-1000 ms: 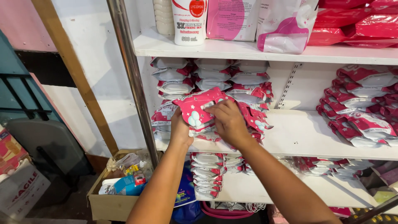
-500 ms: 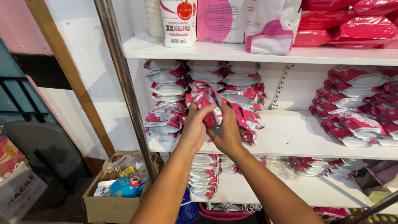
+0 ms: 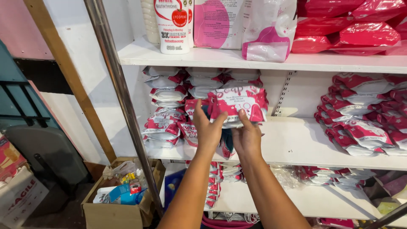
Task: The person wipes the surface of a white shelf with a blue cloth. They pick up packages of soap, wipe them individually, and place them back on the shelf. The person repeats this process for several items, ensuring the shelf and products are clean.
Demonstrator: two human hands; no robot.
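Both my hands hold up a flat pink-and-white soft packet [image 3: 239, 103] in front of the middle shelf. My left hand [image 3: 208, 128] grips its lower left edge, fingers spread upward. My right hand [image 3: 248, 135] supports its lower right edge with the thumb on the front. Behind the packet, stacks of the same pink-and-white packets [image 3: 165, 110] fill the left part of the white middle shelf [image 3: 296, 144]. Some packets lean loosely just below my hands.
A metal pole [image 3: 121, 97] rises left of the shelf. The top shelf carries a white bottle [image 3: 174, 25], a pink-and-white bag [image 3: 267, 29] and red packets [image 3: 352, 25]. More packets pile at the right [image 3: 369, 118]. A cardboard box [image 3: 123, 195] of odds sits on the floor.
My hands have lifted one packet up off the stack and turned it flat, front facing me. The view has shifted slightly rightward and closer.
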